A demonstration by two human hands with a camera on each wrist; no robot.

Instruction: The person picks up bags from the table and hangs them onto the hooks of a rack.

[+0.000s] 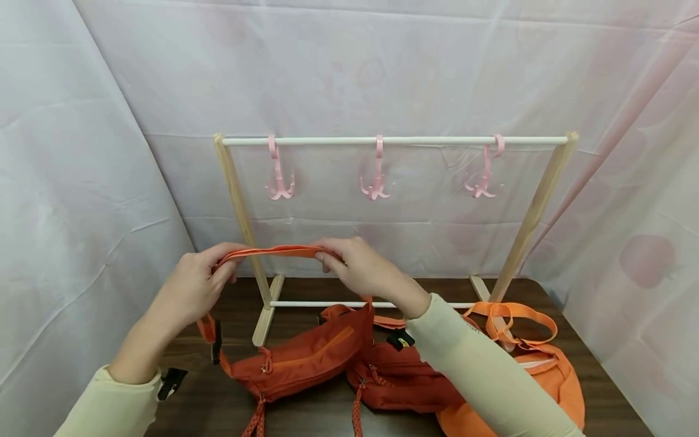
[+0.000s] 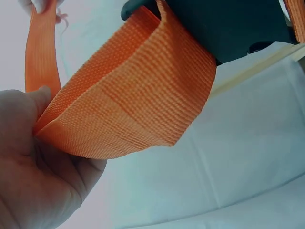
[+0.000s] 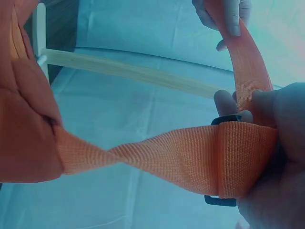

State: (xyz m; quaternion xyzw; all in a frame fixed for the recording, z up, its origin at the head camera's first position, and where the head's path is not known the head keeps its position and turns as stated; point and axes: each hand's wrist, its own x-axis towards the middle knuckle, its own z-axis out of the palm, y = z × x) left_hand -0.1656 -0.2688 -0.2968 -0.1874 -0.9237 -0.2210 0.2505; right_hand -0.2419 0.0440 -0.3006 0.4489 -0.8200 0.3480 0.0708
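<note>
Left hand (image 1: pixel 193 285) and right hand (image 1: pixel 363 267) pinch orange webbing strap (image 1: pixel 281 250), stretched nearly level between them. Slack pinch could drop rust-red waist bag (image 1: pixel 306 363); twist beside black slider buckle (image 3: pixel 220 201) could kink strap. Bag below hands, before wooden-sided rack (image 1: pixel 233 197), lifted or resting unclear, long axis slanting from low left end to higher right end.

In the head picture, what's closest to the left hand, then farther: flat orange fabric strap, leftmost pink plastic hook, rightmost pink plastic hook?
1. Flat orange fabric strap, in the left hand.
2. Leftmost pink plastic hook, ahead and above.
3. Rightmost pink plastic hook, far right.
</note>
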